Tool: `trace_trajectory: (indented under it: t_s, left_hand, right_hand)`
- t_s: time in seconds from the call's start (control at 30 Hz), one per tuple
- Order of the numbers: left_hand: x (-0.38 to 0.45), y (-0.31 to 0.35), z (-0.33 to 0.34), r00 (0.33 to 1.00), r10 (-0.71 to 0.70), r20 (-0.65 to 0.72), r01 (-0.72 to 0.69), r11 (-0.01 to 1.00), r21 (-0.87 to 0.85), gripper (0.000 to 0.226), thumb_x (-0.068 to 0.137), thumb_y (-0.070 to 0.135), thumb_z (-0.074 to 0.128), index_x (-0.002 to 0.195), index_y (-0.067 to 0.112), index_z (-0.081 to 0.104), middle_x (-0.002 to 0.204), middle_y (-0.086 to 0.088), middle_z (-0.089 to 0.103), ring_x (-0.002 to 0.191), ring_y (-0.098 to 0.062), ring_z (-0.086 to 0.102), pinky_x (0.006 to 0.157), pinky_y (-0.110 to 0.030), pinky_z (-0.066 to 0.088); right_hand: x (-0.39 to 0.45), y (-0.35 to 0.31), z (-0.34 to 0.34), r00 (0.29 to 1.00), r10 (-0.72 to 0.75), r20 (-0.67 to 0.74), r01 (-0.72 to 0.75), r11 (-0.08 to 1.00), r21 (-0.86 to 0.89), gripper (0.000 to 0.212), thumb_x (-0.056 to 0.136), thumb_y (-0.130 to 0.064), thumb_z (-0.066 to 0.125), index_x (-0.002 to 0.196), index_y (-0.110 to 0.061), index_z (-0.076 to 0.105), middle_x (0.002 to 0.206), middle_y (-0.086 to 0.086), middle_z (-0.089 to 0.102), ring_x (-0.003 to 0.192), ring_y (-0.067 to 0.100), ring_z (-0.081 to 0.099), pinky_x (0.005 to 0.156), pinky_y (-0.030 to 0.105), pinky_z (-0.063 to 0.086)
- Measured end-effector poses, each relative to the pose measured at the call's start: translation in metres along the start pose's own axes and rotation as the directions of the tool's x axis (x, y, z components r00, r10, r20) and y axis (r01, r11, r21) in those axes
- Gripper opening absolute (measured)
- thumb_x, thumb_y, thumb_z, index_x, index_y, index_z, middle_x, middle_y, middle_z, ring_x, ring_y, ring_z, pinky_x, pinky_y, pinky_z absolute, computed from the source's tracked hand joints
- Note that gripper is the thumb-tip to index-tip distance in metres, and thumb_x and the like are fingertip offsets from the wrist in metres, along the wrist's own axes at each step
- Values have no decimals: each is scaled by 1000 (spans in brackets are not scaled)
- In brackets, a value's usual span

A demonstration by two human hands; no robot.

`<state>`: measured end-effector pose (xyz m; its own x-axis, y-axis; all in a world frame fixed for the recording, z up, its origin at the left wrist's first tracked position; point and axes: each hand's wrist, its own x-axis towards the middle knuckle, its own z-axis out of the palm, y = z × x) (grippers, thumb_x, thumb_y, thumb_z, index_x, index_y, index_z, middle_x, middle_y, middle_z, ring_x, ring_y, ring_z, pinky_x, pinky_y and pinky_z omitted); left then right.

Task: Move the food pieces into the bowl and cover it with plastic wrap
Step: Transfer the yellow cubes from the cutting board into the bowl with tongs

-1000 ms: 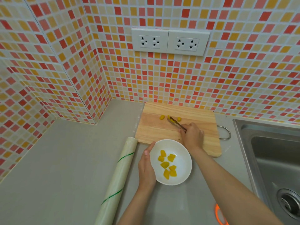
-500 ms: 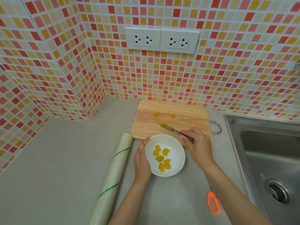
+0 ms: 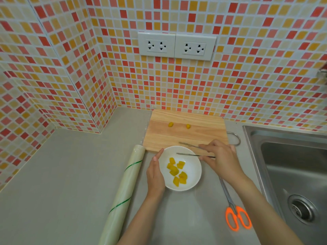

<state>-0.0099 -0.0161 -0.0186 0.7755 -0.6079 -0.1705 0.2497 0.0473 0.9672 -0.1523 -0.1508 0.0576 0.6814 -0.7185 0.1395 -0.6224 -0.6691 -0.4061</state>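
1. Emptied over the white bowl point(image 3: 192, 175), the tongs point(image 3: 190, 151) are now spread, pinched by the right hand point(image 3: 222, 157); another piece has been added.
2. Bowl's rim is cupped by the left hand point(image 3: 155, 174), fingers straight.
3. Seven-odd yellow pieces point(image 3: 177, 171) are held in it; plastic wrap roll point(image 3: 123, 193) lies left.
4. Two pieces point(image 3: 171, 124) are left on the cutting board point(image 3: 203, 128).

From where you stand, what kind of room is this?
Most likely a home kitchen: a stainless steel sink set in the grey countertop, a pale wooden cutting board against the red and orange mosaic tile wall, and white wall sockets.

Even, bright light with soft shadows; wide-angle bending toward 9 and 3 o'clock, slight blur on the tongs point(image 3: 191, 151).
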Motion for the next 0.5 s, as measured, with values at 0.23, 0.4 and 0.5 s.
trace_trajectory:
  t_s: [0.23,0.4,0.5]
  left_hand:
    - [0,-1,0,1000,-6,8,6,1000,-14,43,101,31,24,124,23,59,119,11,62,99,11,60,74,-4,45]
    - [0,-3,0,1000,-5,8,5,999,-37,44,101,29,24,126,17,58,119,8,63,100,8,62,74,-6,46]
    - [1,-4,0,1000,-4,3,4,999,-42,44,101,26,23,125,14,58,118,4,64,99,5,63,74,-8,48]
  right_hand:
    - [65,29,24,950,304,-74,-303,953,26,29,83,-31,65,111,-24,68,104,8,64,101,28,59,86,39,35]
    - [92,37,50,908,416,-37,-415,909,46,28,86,-35,62,110,-24,69,106,10,66,100,30,59,92,42,40]
    - [93,34,58,910,409,-74,-402,911,96,26,86,-32,62,109,-24,70,108,9,67,100,31,60,91,42,40]
